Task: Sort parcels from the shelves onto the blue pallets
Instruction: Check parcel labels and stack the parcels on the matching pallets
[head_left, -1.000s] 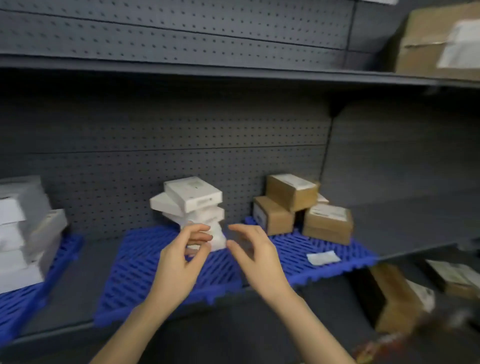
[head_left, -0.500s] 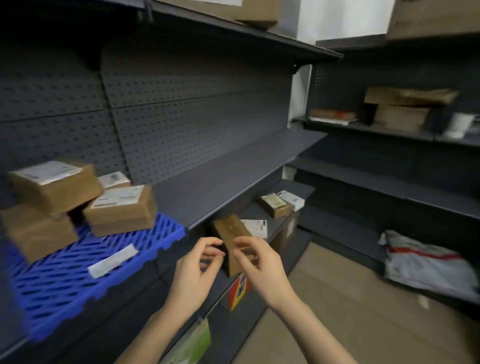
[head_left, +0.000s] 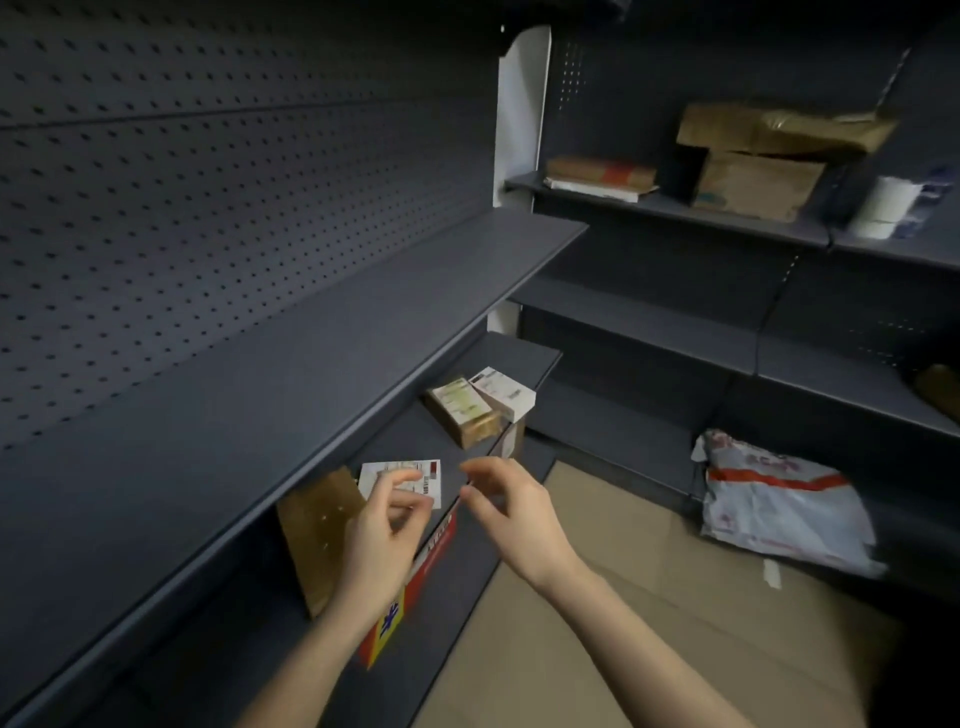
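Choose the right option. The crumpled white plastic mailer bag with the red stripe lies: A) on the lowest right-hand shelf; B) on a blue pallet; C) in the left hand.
A: the crumpled white plastic mailer bag rests on the lowest dark grey metal shelf at right.

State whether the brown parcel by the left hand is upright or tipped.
Tipped: the brown parcel appears to lean on the lower shelf, edges slanted, behind the left hand.

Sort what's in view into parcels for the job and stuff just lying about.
Job, likely: labelled brown box near the left hand; small brown parcel; white parcel; grey mailer bag; far-shelf cartons.
Lying about, likely: white rolls; red-and-yellow carton, no label visible.
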